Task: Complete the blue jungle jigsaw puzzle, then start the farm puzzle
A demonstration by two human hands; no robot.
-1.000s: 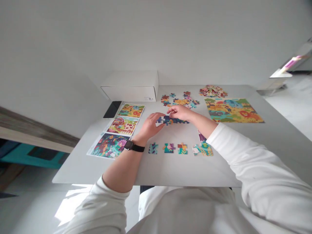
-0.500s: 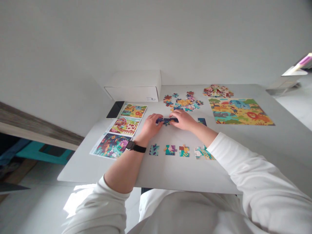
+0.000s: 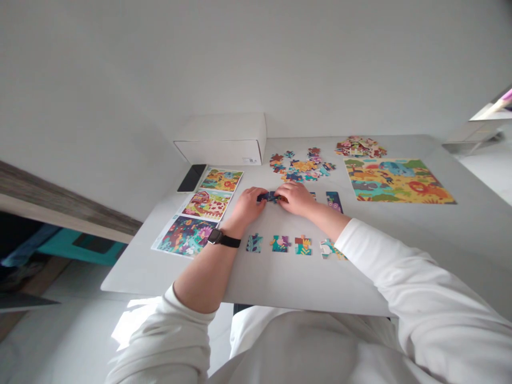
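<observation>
Dark blue puzzle pieces lie on the white table between my two hands. My left hand, with a black watch on its wrist, has its fingers closed on the left end of these pieces. Bent over their right end are the fingers of my right hand, partly hiding them. To the right of that hand lies another dark puzzle piece with purple flowers. A row of teal puzzle pieces, including one with a yellow plant, is laid out nearer to me.
Loose puzzle pieces lie beyond my hands, with another pile at the back right. A finished animal puzzle is at right. On the left are picture sheets, a phone and a white box.
My right hand has shifted slightly left, toward my left hand, along the dark pieces. More of the dark piece at the right now shows. The whole view has shifted a little.
</observation>
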